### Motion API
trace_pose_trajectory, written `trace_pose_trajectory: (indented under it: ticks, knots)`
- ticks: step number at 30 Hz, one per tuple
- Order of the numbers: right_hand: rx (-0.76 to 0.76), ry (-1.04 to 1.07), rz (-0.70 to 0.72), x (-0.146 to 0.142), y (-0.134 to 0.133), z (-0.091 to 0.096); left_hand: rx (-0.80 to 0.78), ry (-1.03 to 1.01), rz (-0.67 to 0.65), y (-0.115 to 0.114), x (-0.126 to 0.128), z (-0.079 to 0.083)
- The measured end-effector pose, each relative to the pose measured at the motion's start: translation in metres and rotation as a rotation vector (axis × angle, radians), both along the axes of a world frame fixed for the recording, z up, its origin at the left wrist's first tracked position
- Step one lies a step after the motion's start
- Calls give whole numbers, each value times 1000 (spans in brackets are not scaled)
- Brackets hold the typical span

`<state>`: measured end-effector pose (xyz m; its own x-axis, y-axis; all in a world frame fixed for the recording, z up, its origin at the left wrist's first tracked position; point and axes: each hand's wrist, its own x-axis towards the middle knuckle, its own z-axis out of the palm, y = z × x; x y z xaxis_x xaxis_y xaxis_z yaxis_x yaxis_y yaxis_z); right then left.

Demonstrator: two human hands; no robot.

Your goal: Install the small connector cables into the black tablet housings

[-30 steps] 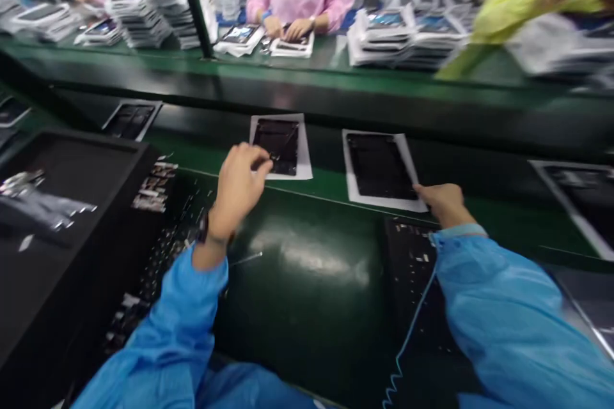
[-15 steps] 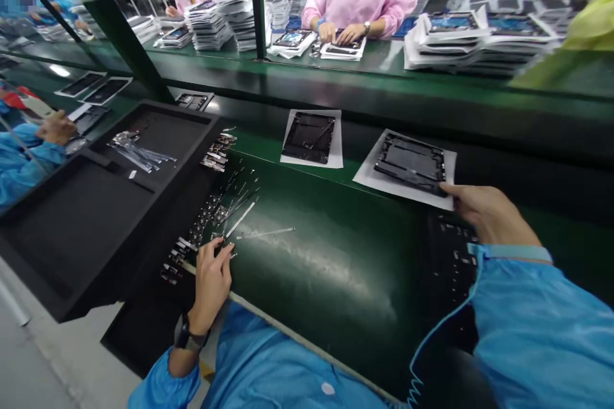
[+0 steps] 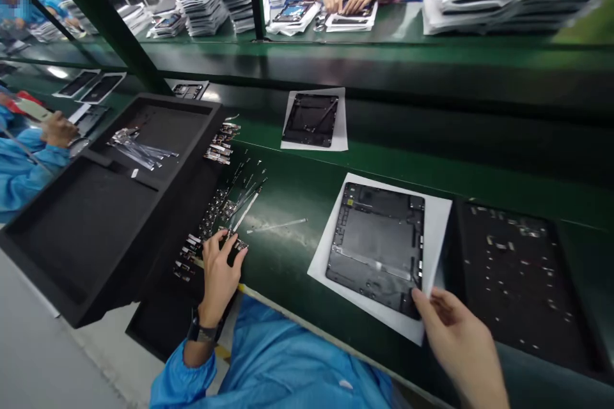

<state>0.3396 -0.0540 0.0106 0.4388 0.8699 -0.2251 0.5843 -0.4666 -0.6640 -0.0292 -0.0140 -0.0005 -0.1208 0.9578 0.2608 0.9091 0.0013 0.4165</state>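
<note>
The right hand is pinching the near corner of a black panel on white paper. The left hand, half curled, reaches among small parts; I can't tell whether it grips any.

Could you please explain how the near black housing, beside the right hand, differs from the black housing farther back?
The right grip touches one corner of the near housing; no hand touches the far housing.

A shiny strip crosses the near housing's lower half, while a slanting strip marks the far housing.

The near housing looks larger in view than the far housing, probably from closeness.

Both are black, on white sheets.
</note>
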Motion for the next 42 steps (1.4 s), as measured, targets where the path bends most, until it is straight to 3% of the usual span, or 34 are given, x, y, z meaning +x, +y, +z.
trace_pose_trajectory:
  ticks: [3, 5, 8, 10, 13, 16, 19, 24, 31, 34, 37, 42]
  knots:
    - [29, -339, 9, 8, -4, -1, 6, -24, -26, 2, -1, 3]
    - [137, -451, 94, 8, 0, 5, 1, -43, -51, 4, -1, 4]
    - [355, -422, 394, -9, 22, 17, -9, -67, -119, 9, -1, 3]
    - [421, -359, 601, -31, 49, 22, -16, -66, -169, 13, -1, 2]
    - [408, -270, 801, -67, 98, 21, -19, 4, -197, 18, -3, -1]
    - [368, -198, 915, -99, 137, 11, 5, 89, -156, 19, -7, -1]
    - [316, -172, 946, -122, 155, 0, 19, 122, -113, 15, -7, 1]
    - [270, -167, 974, -140, 153, -12, 13, 72, -86, 8, 2, 2]
    - [169, -164, 1009, -136, 152, 3, 2, -298, -74, 10, 13, 7]
    - [89, 29, 1007, -127, 151, 16, -20, -568, -10, 11, 16, 13]
    - [40, 378, 971, -117, 145, 26, -106, -881, 60, 14, 22, 21]
    - [-37, 803, 862, -107, 129, 37, -247, -1206, 10, 26, 39, 30]
